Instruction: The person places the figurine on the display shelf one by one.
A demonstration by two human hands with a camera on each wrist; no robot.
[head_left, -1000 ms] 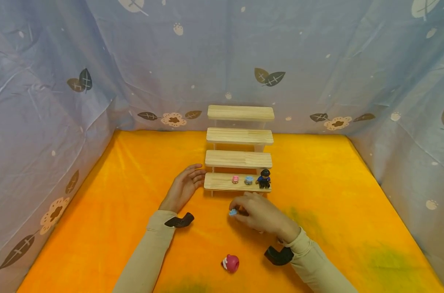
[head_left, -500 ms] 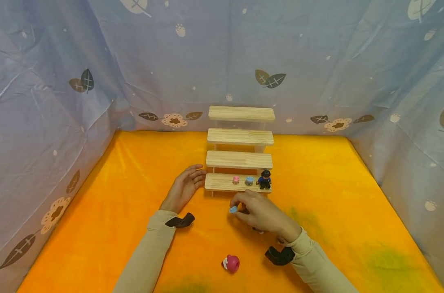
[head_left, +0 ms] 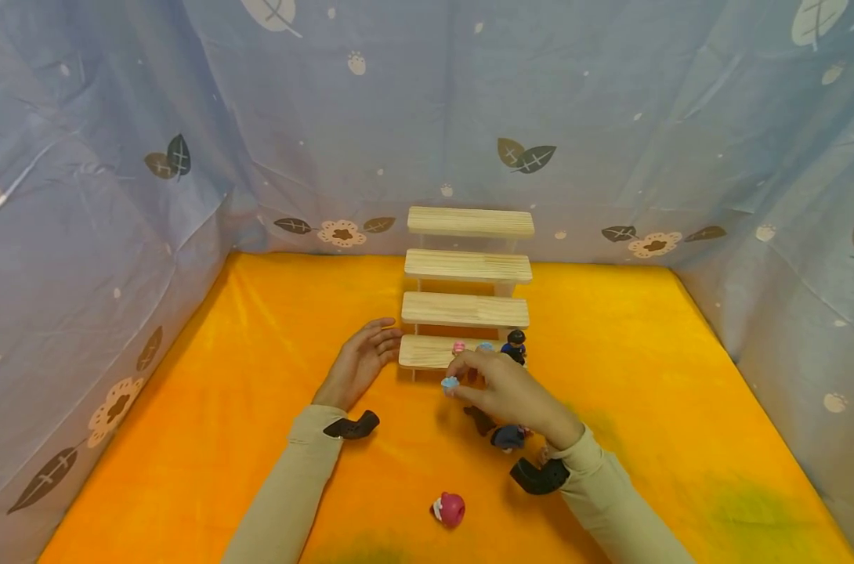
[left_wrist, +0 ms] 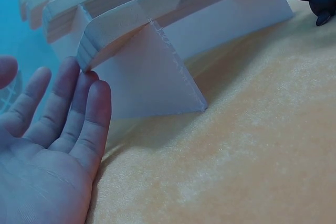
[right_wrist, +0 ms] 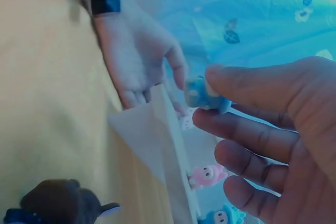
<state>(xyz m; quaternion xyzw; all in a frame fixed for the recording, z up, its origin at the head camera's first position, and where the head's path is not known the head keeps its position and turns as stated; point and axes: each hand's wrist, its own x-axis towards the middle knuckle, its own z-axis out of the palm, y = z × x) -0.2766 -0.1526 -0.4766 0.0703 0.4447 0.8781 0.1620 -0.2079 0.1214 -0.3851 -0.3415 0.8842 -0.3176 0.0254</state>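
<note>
My right hand [head_left: 508, 388] pinches a small light blue toy figurine [right_wrist: 198, 94] between thumb and forefinger, its other fingers loosely bent. It hovers just in front of the lowest step of a wooden tiered display stand [head_left: 420, 351]. On that step stand a small pink figurine [right_wrist: 207, 176], a second blue figurine [right_wrist: 223, 216] and a black-haired toy figure [head_left: 515, 345] in blue; the right hand partly covers them in the head view. My left hand [head_left: 360, 362], palm exposed and fingers relaxed, has its fingertips at the step's left end [left_wrist: 86, 51].
Dark toy figures [head_left: 508, 437] lie on the orange cloth [head_left: 272, 313] below the right hand. Nearer the front lies a magenta toy [head_left: 450, 509] with a white part. The stand's three upper steps rise toward a patterned blue-grey curtain [head_left: 441, 102].
My right hand has lifted slightly toward the lowest step with the blue figurine, uncovering the dark figures on the cloth. The left hand stays at the stand's end. The head view shifts slightly.
</note>
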